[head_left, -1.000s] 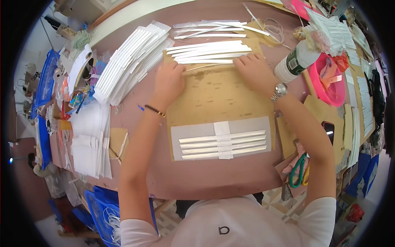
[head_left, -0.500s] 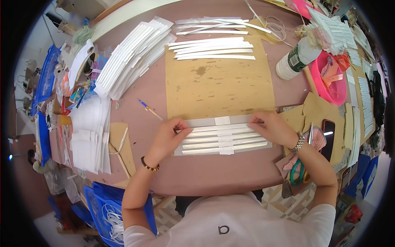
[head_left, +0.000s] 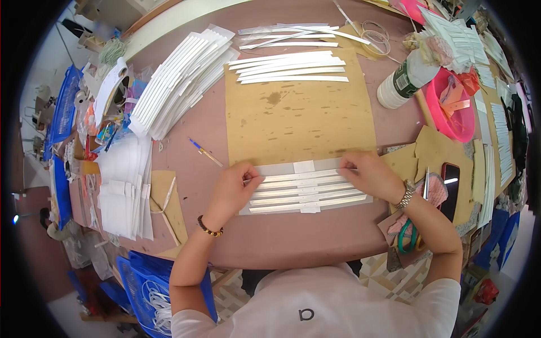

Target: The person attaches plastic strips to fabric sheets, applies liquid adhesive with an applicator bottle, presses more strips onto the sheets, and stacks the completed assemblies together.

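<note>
In front of me lies a pale grey sheet (head_left: 327, 164) with a white paper band (head_left: 304, 166) running down its middle. Several shiny whitish strips (head_left: 307, 198) lie across the band, roughly parallel. My left hand (head_left: 235, 183) has thumb and forefinger pinched at the left end of the uppermost strip (head_left: 304, 176). At that strip's right end, my right hand (head_left: 366, 173) pinches in the same way. Both strip ends are partly hidden by the fingers. Beyond the sheet is a stained brown board (head_left: 298, 124) with several loose white strips (head_left: 290, 70) on its far part.
Stacked strip-covered sheets (head_left: 180, 79) and white sheets (head_left: 124, 197) lie to the left, near a pen (head_left: 205, 151). To the right are a bottle (head_left: 400, 84), a pink basin (head_left: 451, 124), a phone (head_left: 449, 188) and green-handled scissors (head_left: 407, 236). A blue basket (head_left: 132, 281) stands below left.
Both hands keep their pinch on the uppermost strip, which sits slightly lower and closer to the strip below it. Otherwise the view has only shifted a little.
</note>
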`<state>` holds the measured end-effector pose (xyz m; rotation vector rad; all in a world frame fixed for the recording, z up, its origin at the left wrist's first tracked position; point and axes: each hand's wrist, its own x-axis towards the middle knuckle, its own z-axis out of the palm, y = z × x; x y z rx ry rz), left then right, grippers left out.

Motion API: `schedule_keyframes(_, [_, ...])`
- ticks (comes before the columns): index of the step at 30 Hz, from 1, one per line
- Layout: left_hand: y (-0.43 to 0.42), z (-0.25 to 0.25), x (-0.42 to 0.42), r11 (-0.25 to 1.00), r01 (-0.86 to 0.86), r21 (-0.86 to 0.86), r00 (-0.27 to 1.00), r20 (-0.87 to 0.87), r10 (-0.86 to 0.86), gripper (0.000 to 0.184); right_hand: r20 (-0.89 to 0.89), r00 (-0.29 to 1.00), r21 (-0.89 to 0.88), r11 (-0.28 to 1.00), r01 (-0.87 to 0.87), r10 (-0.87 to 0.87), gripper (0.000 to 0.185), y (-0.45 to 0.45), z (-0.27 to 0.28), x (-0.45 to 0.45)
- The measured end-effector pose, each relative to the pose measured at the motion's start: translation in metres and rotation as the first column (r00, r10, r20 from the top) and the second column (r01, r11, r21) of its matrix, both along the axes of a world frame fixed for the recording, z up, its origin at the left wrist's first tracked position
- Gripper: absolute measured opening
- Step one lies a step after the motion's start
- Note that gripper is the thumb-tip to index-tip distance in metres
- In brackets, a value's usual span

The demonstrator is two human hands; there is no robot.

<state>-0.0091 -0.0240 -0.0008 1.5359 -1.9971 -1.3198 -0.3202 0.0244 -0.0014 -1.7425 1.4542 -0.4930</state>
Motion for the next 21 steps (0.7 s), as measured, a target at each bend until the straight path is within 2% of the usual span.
schedule_keyframes(2, [0.0,0.001,0.0,1.0,-0.001,-0.019,1.0,0.023,0.001,0.009,-0.024,1.0,-0.027,1.0,-0.005,0.004,0.01,0.0,0.0,0.0])
schedule_keyframes(4, [-0.001,-0.003,0.002,0.999,-0.029,0.041,0.999,-0.03,0.03,0.009,0.038,0.999,0.041,0.999,0.015,-0.016,0.01,-0.001,-0.002,-0.001])
schedule_keyframes(11, [-0.003,-0.008,0.007,0.99,-0.063,0.129,0.99,-0.116,0.078,0.009,0.127,0.99,0.06,0.997,0.054,-0.062,0.011,-0.001,-0.009,-0.005])
schedule_keyframes(17, [-0.002,-0.001,0.002,0.997,-0.026,0.069,0.999,-0.019,0.027,0.01,0.08,0.995,0.06,0.997,0.048,-0.053,0.009,-0.003,-0.003,-0.002])
schedule_keyframes(21, [0.002,-0.001,-0.002,0.999,-0.023,-0.025,0.999,0.037,0.024,0.011,-0.032,0.999,-0.018,1.0,0.013,-0.013,0.011,-0.001,-0.001,0.002])
